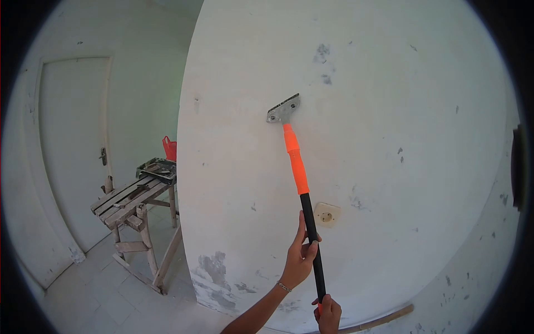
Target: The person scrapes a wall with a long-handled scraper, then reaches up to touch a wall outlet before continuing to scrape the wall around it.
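Note:
A long-handled scraper (296, 167) with an orange and black shaft stands nearly upright before a white wall (239, 167). Its metal head (284, 108) is by the wall's surface; whether the blade touches cannot be made out. My left hand (301, 256), with a bracelet at the wrist, is closed round the middle of the black shaft, one finger pointing up along it. Lower down, my right hand (328, 315) grips the bottom end, where a bit of orange shows. A cream wall socket (327, 215) lies just right of the shaft.
On the left stands a wooden trestle bench (130, 201) bearing a dark tray (158, 168), with a red bag (169, 148) behind. A closed door (75, 145) is farther left. A wooden strip (384, 320) lies along the wall's foot.

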`<state>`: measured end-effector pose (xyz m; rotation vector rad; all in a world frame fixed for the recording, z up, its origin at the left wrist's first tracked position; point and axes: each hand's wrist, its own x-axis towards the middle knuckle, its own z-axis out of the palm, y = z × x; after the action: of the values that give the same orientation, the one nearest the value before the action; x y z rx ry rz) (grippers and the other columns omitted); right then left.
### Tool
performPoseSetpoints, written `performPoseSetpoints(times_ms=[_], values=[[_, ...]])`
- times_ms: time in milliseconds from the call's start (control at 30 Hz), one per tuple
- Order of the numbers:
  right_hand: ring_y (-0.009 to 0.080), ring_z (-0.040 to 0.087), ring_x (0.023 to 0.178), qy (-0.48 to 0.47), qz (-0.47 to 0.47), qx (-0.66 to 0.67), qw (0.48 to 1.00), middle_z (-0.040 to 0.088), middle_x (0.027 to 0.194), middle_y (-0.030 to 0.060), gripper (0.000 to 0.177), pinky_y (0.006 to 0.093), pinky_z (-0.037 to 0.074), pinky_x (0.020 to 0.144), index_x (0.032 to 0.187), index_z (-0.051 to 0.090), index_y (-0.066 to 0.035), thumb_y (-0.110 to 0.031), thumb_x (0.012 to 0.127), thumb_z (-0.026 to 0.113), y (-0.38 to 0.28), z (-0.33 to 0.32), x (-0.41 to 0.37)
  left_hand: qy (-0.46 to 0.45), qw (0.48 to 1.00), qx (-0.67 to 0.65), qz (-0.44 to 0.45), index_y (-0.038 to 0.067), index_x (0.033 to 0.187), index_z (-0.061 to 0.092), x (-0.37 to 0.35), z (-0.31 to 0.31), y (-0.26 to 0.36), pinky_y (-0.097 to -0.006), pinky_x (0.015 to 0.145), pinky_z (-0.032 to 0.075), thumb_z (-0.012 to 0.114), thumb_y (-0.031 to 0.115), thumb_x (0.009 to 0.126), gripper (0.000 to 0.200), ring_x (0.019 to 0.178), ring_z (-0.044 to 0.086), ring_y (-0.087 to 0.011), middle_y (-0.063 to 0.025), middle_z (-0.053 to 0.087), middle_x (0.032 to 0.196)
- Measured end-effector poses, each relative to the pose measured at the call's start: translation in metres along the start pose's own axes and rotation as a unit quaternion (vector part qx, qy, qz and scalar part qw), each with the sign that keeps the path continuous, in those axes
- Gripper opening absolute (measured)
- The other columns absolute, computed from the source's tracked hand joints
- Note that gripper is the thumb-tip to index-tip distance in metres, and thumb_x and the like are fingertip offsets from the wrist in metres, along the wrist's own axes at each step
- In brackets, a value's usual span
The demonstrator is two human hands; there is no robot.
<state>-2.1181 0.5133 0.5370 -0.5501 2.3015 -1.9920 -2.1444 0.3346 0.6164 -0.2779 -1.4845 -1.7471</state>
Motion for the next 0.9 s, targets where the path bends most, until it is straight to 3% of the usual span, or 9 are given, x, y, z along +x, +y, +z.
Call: performPoseSetpoints(times_ms=[167,467,600,733,900], values=[[0.0050,0.031,0.043,-0.012,0.016,0.025,0.999,0.037,0.049,-0.0047,0.045,0.0240,0.023,0.040,0.080,0.060,-0.004,-0.040,0.099,0.042,0.038,-0.003,-0.009,0.001,0.999,0.039,-0.007,0.014,0.152,0.002,-0.024,0.004,-0.016,-0.0158,0.061,0.044,0.048,-0.001,0.093,0.076,0.071,0.049,-0.0042,-0.0037,0.055,0.096],[0.0045,0.031,0.044,-0.006,-0.062,0.030,0.998,0.036,0.052,-0.0054,0.046,0.0237,0.023,0.040,0.082,0.059,-0.004,-0.043,0.099,0.043,-0.002,0.004,0.007,0.001,1.000,0.000,0.029,0.014,0.152,0.002,0.010,0.003,-0.001,-0.0155,0.056,0.042,0.045,-0.001,0.093,0.074,0.065,0.043,-0.0023,-0.0036,0.054,0.096],[0.0038,0.029,0.043,-0.002,-0.022,0.055,0.998,0.036,0.052,-0.0053,0.043,0.0226,0.021,0.039,0.080,0.058,-0.004,-0.039,0.100,0.043,0.054,-0.016,-0.014,-0.040,0.996,0.066,-0.042,0.017,0.151,-0.004,-0.029,0.019,-0.026,-0.0217,0.071,0.051,0.048,0.000,0.093,0.080,0.077,0.060,-0.0105,-0.0060,0.058,0.097],[0.0032,0.028,0.041,0.047,-0.010,0.100,0.994,0.034,0.051,-0.0062,0.039,0.0216,0.020,0.037,0.077,0.055,-0.005,-0.033,0.101,0.042,0.075,-0.025,-0.021,-0.084,0.990,0.061,-0.091,0.018,0.151,-0.004,-0.037,0.040,-0.026,-0.0232,0.071,0.051,0.049,0.002,0.093,0.080,0.078,0.062,-0.0120,-0.0077,0.060,0.098],[0.0032,0.028,0.041,0.040,-0.023,0.090,0.995,0.032,0.053,-0.0066,0.039,0.0217,0.020,0.037,0.077,0.054,-0.005,-0.032,0.102,0.040,0.021,-0.032,0.005,-0.099,0.994,0.046,-0.020,0.019,0.151,-0.003,0.011,0.052,-0.009,-0.0226,0.060,0.049,0.050,0.002,0.093,0.080,0.068,0.058,-0.0092,-0.0065,0.060,0.098]])
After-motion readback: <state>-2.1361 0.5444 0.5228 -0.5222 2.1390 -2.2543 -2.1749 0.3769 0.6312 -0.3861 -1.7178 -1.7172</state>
